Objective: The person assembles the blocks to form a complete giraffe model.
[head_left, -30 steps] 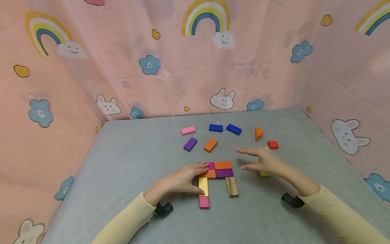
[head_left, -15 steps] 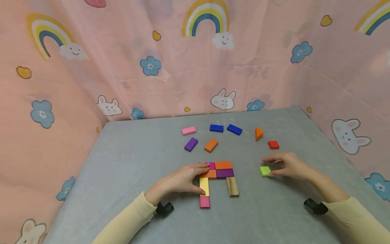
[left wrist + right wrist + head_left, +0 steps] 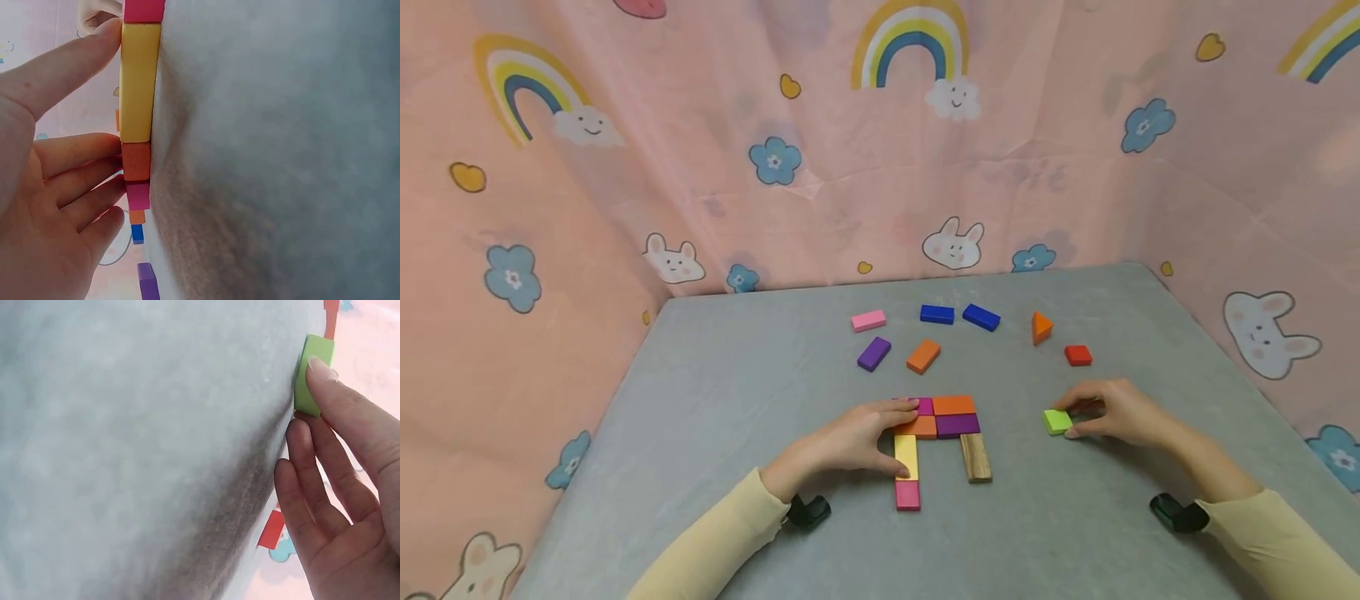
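A green block point(image 3: 1057, 422) is pinched between the thumb and fingers of the right hand point(image 3: 1120, 410), right of the middle of a grey surface point(image 3: 737, 367) and well inside its right edge. The block is laid flat, a nearly square top shown in the head view; which way its long axis runs cannot be told. By the left hand point(image 3: 848, 437), a flat arrangement of blocks is touched, the fingers extended and the thumb spread away from them. The yellow block point(image 3: 907, 451) beside that thumb is pointed lengthwise toward the far edge, with a rose block point(image 3: 907, 496) set end-on at its near end. The wooden block point(image 3: 977, 458) opposite is aligned much the same way, slightly aslant. Between them and the far edge, two rows are formed by a magenta block point(image 3: 927, 407) and three others, laid crosswise. Loose blocks, among them an orange triangle point(image 3: 1041, 327) and a red block point(image 3: 1078, 356), are scattered nearer the far edge. The surface is backed and flanked by pink cloth point(image 3: 850, 200), printed with rainbows, rabbits and flowers.
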The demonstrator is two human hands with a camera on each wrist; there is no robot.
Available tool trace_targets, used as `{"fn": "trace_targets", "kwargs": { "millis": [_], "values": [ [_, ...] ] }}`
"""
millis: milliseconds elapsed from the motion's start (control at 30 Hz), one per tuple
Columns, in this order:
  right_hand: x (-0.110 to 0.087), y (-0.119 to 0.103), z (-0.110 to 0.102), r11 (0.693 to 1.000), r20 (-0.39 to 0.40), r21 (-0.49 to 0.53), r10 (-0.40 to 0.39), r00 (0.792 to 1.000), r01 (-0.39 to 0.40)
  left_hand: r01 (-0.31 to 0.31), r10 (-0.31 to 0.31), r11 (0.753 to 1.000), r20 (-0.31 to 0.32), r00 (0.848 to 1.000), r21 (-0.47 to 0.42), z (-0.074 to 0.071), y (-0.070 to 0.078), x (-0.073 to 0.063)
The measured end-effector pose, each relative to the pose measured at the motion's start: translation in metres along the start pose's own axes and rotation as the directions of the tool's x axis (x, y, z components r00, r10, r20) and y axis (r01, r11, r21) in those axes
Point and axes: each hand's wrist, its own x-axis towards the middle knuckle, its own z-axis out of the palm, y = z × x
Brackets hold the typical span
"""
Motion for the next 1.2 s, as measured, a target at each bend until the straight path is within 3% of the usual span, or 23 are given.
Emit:
{"fn": "trace_targets", "kwargs": {
  "millis": [200, 433, 767, 1067, 1200],
  "values": [
    [-0.002, 0.001, -0.005, 0.998, 0.011, -0.036, 0.043, 0.999, -0.043, -0.013, 0.013, 1.0, 0.004, 1.0, 0.008, 0.0, 0.0, 0.006],
    [0.005, -0.024, -0.007, 0.993, -0.006, -0.081, 0.091, 0.996, -0.091, -0.012, 0.011, 1.0, 0.015, 1.0, 0.006, 0.0, 0.002, 0.006],
    [0.023, -0.057, 0.011, 0.993, -0.009, -0.076, -0.095, 0.995, 0.094, -0.003, 0.003, 1.0, 0.012, 1.0, -0.005, 0.0, 0.002, 0.003],
    [0.032, -0.077, 0.032, 0.987, 0.075, 0.013, -0.158, 0.985, 0.158, 0.008, -0.008, 1.0, 0.008, 1.0, -0.007, -0.001, 0.001, 0.001],
    [0.033, -0.083, 0.04, 0.989, 0.115, 0.045, -0.142, 0.983, 0.138, 0.009, -0.009, 1.0, 0.006, 1.0, -0.007, 0.0, 0.001, 0.001]
  ]
}}
